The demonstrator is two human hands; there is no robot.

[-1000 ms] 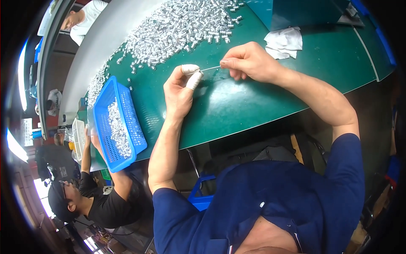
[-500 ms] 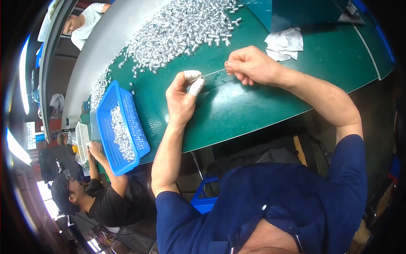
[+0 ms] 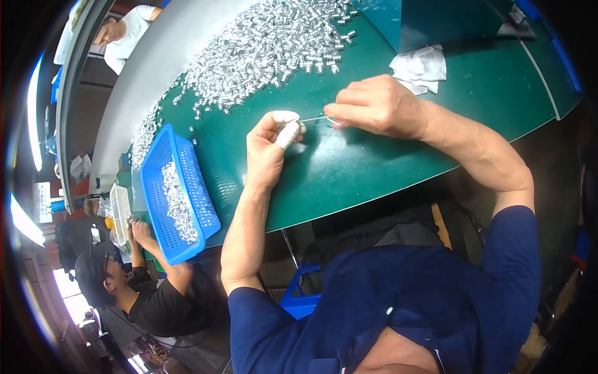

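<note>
Holding a thin rod (image 3: 313, 118) near the middle of the frame, I have both hands closed on it: my left hand (image 3: 265, 149) pinches at its left end with thumb and forefinger, both in white wraps (image 3: 288, 134), and my right hand (image 3: 385, 109) grips its right end with the fingertips. Whether a small part also sits in my left pinch I cannot tell, since the fingers hide it. The rod spans the gap above the green table (image 3: 355, 165), and I'd judge this piece to be mid-handling, as neither end is free. As for the rest, a big pile (image 3: 261, 53) of loose metal parts spreads across the top of the frame, toward the upper left, and a smaller heap (image 3: 177, 202) lies in the blue basket (image 3: 200, 187) at left. By the look of it, far more lies loose than in the basket, though which parts are done and which are left I cannot say from here. A white cloth (image 3: 423, 65) lies crumpled at upper right, beyond my right hand
</note>
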